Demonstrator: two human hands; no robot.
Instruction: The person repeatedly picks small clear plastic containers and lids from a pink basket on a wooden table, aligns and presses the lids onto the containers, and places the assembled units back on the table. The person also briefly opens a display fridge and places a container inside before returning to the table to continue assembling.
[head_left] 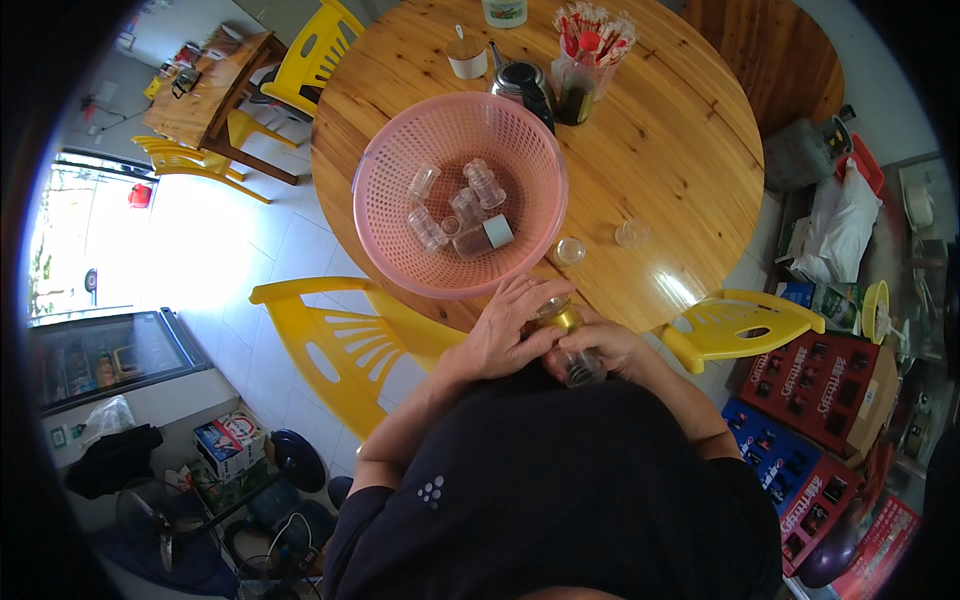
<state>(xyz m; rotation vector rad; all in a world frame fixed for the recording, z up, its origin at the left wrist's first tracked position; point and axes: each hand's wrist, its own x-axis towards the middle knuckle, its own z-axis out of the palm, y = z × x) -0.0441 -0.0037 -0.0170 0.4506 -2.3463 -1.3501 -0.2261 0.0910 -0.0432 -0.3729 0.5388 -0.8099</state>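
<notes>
At the table's near edge, close to my chest, both hands are closed around a clear container (583,370) with a gold-coloured part (566,319). My left hand (508,330) wraps its upper left side. My right hand (612,346) grips it from the right, and the fingers partly hide it. Just beyond my left hand stands a pink perforated plastic basket (385,245). Inside lie several small clear containers (427,229) and a clear bottle with a white cap (497,232). To the basket's right, two small clear cups or lids, one nearer (569,251) and one farther (632,233), rest on the wood.
The round wooden table (690,150) holds a metal kettle (522,80), a white lidded pot (467,56), a dark bottle (575,95) and a pink holder of wrapped sticks (600,75). Yellow chairs (330,340) stand around it. Drink crates (810,385) are stacked at right.
</notes>
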